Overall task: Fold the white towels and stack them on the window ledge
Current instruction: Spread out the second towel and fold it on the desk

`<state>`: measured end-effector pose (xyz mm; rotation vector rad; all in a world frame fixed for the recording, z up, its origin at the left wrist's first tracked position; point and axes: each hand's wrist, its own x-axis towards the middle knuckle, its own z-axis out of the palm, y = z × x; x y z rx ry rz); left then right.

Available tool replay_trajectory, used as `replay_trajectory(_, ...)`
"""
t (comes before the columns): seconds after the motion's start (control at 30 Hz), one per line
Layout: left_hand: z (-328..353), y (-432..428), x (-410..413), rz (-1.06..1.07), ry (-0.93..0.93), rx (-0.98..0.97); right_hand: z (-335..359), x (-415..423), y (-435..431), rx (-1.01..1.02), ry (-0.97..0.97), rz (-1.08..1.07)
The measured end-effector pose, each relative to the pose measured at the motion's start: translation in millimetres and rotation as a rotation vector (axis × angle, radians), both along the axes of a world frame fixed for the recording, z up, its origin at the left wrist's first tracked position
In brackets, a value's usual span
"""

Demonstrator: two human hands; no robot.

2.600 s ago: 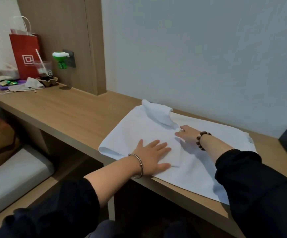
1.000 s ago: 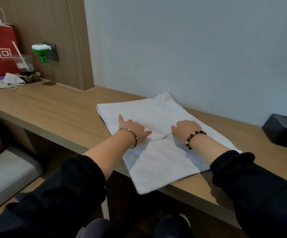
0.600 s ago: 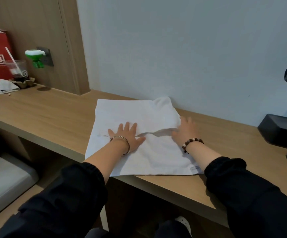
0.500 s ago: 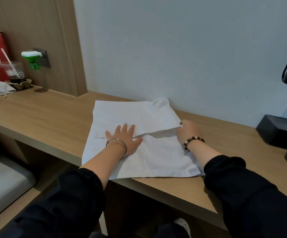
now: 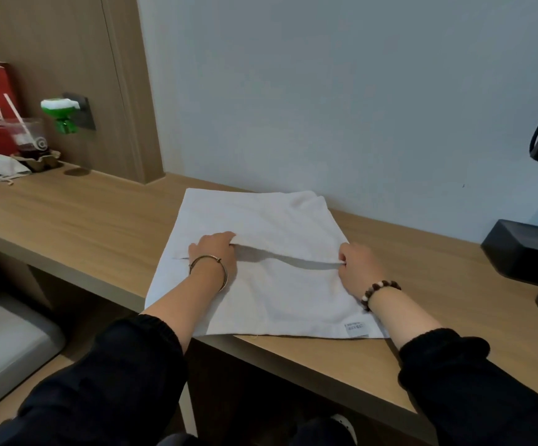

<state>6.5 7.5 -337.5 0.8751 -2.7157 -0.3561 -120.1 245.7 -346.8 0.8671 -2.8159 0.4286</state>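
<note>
Since half a second ago the left hand (image 5: 214,252) has gone from lying flat and spread to curling its fingers under the upper layer's free edge, which now lifts clear with a shadow beneath. On the wooden counter (image 5: 84,220), close against the wall, the white towel (image 5: 261,220) lies half-folded. The right hand (image 5: 356,268) pinches the same edge at its right end. For a clean fold, both hands should probably carry that edge evenly to the near hem, matching corners by the sewn label (image 5: 354,328).
</note>
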Motion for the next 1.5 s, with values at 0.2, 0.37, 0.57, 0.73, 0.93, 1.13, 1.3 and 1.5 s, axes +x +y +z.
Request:
replay_trajectory(0.2, 24.1, 10.1, 15.8, -0.119, 0.534, -0.113, -0.6, -0.7, -6.1, -0.03, -0.032, -0.083)
replay_trajectory(0.37, 17.4, 51.0, 59.4, -0.4, 0.138, -0.589, 0.2, 0.6, 0.2, 0.001, 0.0, -0.145)
replay_trajectory(0.57, -20.7, 40.8, 78.2, -0.169, -0.119, -0.303, 8.1, 12.2, 8.5, -0.457, 0.087, -0.25)
replay_trajectory(0.73, -16.6, 22.4, 57.7, -0.156, -0.215, -0.104, 29.4, 28.4, 16.5, -1.129, 0.265, -0.194)
replay_trajectory(0.93, -11.6, 9.3, 26.9, -0.104, -0.201, -0.102, 23.6, 48.2, 22.3, -0.051, -0.014, -0.247)
replay_trajectory(1.13, -13.4, -10.0, 31.8, -0.154, 0.003, 0.019, 11.5, 59.7, 14.4, -0.012, 0.049, 0.03)
replay_trajectory(1.3, -7.6, -39.7, 56.9, -0.115, 0.196, -0.326, 11.0, 53.2, 12.5, 0.02, 0.055, -0.033)
replay_trajectory(1.5, 3.8, 2.4, 64.9, -0.034, -0.234, -0.363, 11.1, 58.4, 12.9, -0.452, 0.194, 0.061)
